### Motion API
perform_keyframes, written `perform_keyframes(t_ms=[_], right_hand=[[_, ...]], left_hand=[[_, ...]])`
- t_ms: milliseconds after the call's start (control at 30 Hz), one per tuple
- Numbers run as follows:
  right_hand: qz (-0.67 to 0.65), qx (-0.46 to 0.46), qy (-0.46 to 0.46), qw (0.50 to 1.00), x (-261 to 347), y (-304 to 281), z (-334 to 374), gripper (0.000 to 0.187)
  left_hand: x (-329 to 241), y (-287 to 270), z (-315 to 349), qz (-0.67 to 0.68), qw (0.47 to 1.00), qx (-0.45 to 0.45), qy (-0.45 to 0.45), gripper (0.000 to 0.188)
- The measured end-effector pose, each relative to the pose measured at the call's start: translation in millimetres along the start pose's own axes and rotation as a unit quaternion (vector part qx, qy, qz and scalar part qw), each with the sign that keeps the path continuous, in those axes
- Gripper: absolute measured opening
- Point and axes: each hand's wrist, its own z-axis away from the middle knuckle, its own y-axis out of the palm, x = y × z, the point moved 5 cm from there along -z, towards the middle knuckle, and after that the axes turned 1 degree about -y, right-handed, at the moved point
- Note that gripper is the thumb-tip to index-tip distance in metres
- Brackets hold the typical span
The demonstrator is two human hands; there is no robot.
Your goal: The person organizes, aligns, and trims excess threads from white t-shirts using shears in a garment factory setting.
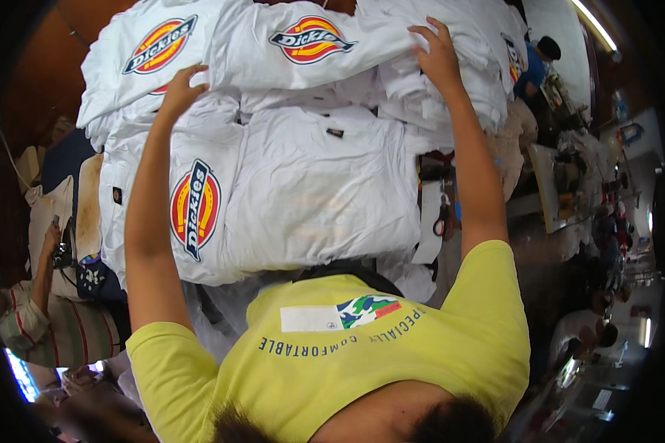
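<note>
A white T-shirt [251, 59] with a red, yellow and dark blue print lies across the top of a far pile. At its left end is my left hand [185, 90], thumb and fingers apart beside the cloth. My right hand [439, 57] reaches farther out to the shirt's right end, its fingers spread at the fabric's edge. Whether either hand touches the cloth is hard to tell. Nearer to me lies another white T-shirt [325, 192], neck label showing, next to a folded white shirt [233, 214] with the same kind of print.
More white shirts [488, 81] are heaped at the far right. Scissors [442, 218] with dark handles lie right of the near pile. A person in a striped shirt [66, 325] is at the left, and a person in blue [533, 68] is at the far right.
</note>
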Motion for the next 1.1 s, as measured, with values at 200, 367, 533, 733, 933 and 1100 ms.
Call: perform_keyframes(t_ms=[200,367,533,733,933,1100], right_hand=[[-0.278,0.319,0.223,0.878,72.6,-53.3,127.9,0.016],[-0.482,0.460,0.435,0.606,125.4,-107.7,289.6,0.014],[-0.455,0.424,0.606,0.496,185.2,-152.3,397.6,0.018],[-0.415,0.352,0.590,0.597,217.7,-209.1,392.8,0.011],[-0.344,0.367,0.595,0.627,258.2,-242.8,361.9,0.013],[-0.236,0.392,0.559,0.692,278.8,-258.1,354.5,0.020]], left_hand=[[-92.9,60.2,133.6,0.276,0.911,0.274,-0.134,0.031],[-129.5,83.6,244.8,0.386,0.793,0.422,-0.211,0.024],[-164.8,124.6,290.8,0.392,0.764,0.450,-0.244,0.023],[-239.6,158.9,286.0,0.283,0.850,0.444,0.024,0.022],[-284.5,171.8,288.4,0.167,0.832,0.463,0.256,0.031],[-281.7,173.0,299.0,0.127,0.795,0.531,0.263,0.056]])
